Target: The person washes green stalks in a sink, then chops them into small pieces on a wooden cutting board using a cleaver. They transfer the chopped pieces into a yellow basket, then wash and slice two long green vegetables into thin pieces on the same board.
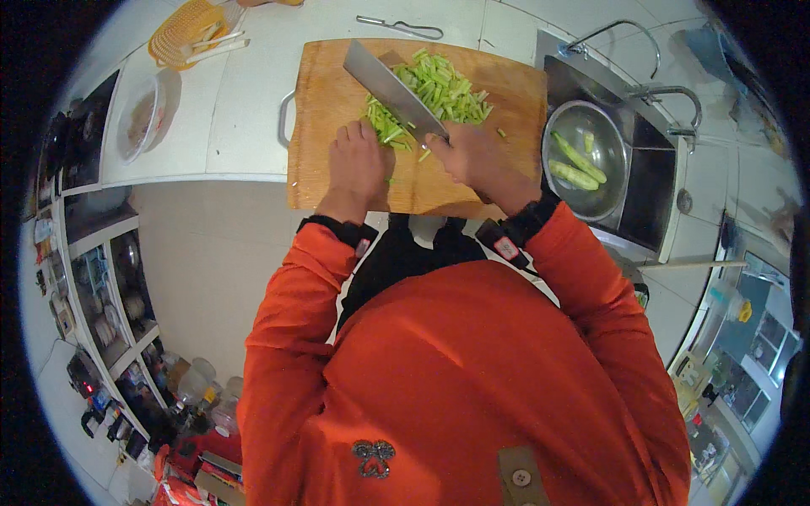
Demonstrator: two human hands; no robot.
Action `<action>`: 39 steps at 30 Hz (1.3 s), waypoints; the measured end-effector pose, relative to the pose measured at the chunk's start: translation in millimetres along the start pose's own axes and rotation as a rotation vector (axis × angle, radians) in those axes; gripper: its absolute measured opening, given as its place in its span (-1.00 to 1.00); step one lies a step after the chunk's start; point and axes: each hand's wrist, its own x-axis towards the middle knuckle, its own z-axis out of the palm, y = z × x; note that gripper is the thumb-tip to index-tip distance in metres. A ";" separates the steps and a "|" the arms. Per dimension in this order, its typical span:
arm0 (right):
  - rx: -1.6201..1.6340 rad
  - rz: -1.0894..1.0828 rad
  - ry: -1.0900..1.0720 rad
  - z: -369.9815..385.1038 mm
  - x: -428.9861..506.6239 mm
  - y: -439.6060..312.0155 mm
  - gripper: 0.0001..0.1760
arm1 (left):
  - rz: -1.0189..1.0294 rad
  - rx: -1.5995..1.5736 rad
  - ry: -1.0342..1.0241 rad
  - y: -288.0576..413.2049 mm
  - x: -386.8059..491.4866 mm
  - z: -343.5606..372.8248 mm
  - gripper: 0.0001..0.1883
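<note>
My right hand (471, 158) is closed around the handle of a broad cleaver (392, 88). The blade slants up and left across a wooden cutting board (323, 82). To the right of the blade is a large heap of chopped light-green vegetable (446, 88), and a smaller bunch of cut green strips (385, 120) lies to its left. My left hand (359, 158) rests on the board beside that smaller bunch, fingers close together and curled downward. Whether its fingertips grip any strips is hidden. A few loose bits lie near the cleaver's handle end.
A metal basin (623, 174) holding peeled green vegetable pieces (576, 167) sits in the sink at right, under two faucets. Behind the board lies a peeler (400, 26). On the left counter are a yellow basket (177, 31) and a bowl (152, 120).
</note>
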 end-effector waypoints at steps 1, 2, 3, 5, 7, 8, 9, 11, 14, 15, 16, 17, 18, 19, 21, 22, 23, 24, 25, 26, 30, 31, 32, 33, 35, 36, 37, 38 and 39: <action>-0.011 -0.011 -0.007 -6.8 -4.0 -0.5 -0.62 | -0.012 -0.019 0.041 1.3 1.9 -2.8 -0.39; -0.041 -0.063 0.017 -12.0 -8.4 -1.0 -0.63 | -0.037 -0.049 0.041 1.4 2.9 -6.3 -0.34; -0.069 -0.117 0.039 -14.8 -13.0 -1.9 -0.64 | -0.056 -0.081 0.062 1.5 0.3 -10.2 -0.29; -0.108 -0.172 0.056 -15.0 -19.1 -4.0 -0.66 | -0.110 -0.065 0.052 0.1 -10.4 -18.2 -0.20; -0.137 -0.176 0.046 -7.7 -22.0 -6.4 -0.68 | -0.130 -0.063 0.023 -1.3 -19.4 -22.5 -0.15; -0.112 -0.177 0.044 -2.2 -22.2 -7.4 -0.69 | -0.126 -0.069 -0.011 -1.7 -22.8 -22.7 -0.16; -0.088 -0.179 0.041 4.2 -21.4 -8.4 -0.70 | -0.118 -0.077 -0.020 -2.3 -24.5 -21.6 -0.16; -0.094 -0.168 0.037 15.6 -17.2 -9.7 -0.73 | -0.094 -0.054 0.006 -2.5 -23.4 -15.8 -0.20; -0.149 -0.146 0.014 23.9 -11.3 -8.6 -0.74 | -0.069 -0.008 -0.019 -2.8 -23.4 -4.7 -0.28; -0.144 -0.150 0.001 24.9 -8.7 -7.9 -0.74 | -0.060 0.015 -0.032 -3.0 -24.0 -1.6 -0.31; -0.148 -0.130 -0.042 25.6 -6.4 -7.2 -0.73 | -0.045 0.028 -0.006 -3.3 -25.0 0.8 -0.32; -0.141 -0.162 -0.040 26.5 -3.2 -6.7 -0.72 | -0.025 0.044 0.031 -3.6 -25.7 2.7 -0.33; -0.145 -0.175 -0.068 27.6 1.7 -6.2 -0.71 | -0.009 0.060 0.052 -3.8 -26.0 4.1 -0.34; -0.141 -0.209 -0.073 28.9 6.9 -5.9 -0.70 | -0.010 0.049 0.049 -4.3 -25.9 5.0 -0.35; -0.143 -0.145 -0.099 39.4 19.6 -9.0 -0.67 | -0.008 0.038 0.036 -5.3 -25.8 6.2 -0.37; -0.138 -0.126 -0.098 44.7 24.3 -10.5 -0.66 | -0.011 0.035 0.025 -5.7 -26.0 6.9 -0.38; -0.168 -0.104 -0.102 48.5 27.8 -11.4 -0.66 | -0.011 0.045 0.049 -6.1 -27.2 7.6 -0.39; -0.197 -0.088 -0.104 49.5 31.1 -11.2 -0.65 | -0.007 0.064 0.093 -7.0 -27.7 8.5 -0.40; -0.220 -0.057 -0.147 50.4 32.2 -10.7 -0.64 | -0.012 0.023 0.085 -8.0 -29.2 9.7 -0.45; -0.161 -0.045 -0.104 49.1 32.6 -9.2 -0.66 | -0.004 -0.011 0.091 -8.4 -31.5 10.9 -0.49; 0.024 -0.027 -0.054 33.4 22.3 0.5 -0.70 | -0.019 -0.037 0.081 -9.8 -28.2 15.6 -0.46; 0.074 -0.031 -0.060 29.9 17.8 2.1 -0.69 | 0.005 -0.008 0.156 -10.3 -24.6 15.7 -0.45; 0.035 -0.073 -0.015 26.7 13.6 3.4 -0.69 | 0.004 0.010 0.150 -9.7 -18.4 15.6 -0.44; 0.008 -0.119 0.020 24.4 8.4 3.9 -0.67 | -0.005 0.022 0.123 -9.0 -13.6 14.7 -0.43; -0.015 -0.175 0.060 17.5 2.9 4.1 -0.65 | 0.007 -0.053 0.107 -9.4 -7.3 10.2 -0.42; -0.006 -0.179 0.061 14.7 -2.7 3.6 -0.66 | 0.016 -0.094 0.103 -9.8 -6.8 7.2 -0.41; 0.009 -0.196 0.070 12.6 -7.4 2.5 -0.67 | -0.020 -0.190 0.111 -10.7 -7.9 4.4 -0.40; -0.004 -0.176 0.050 12.1 -12.9 0.7 -0.67 | -0.051 -0.291 0.129 -12.4 -15.4 1.1 -0.39; -0.012 -0.171 0.041 12.2 -18.2 -1.3 -0.68 | -0.063 -0.391 0.199 -14.4 -23.1 -1.6 -0.38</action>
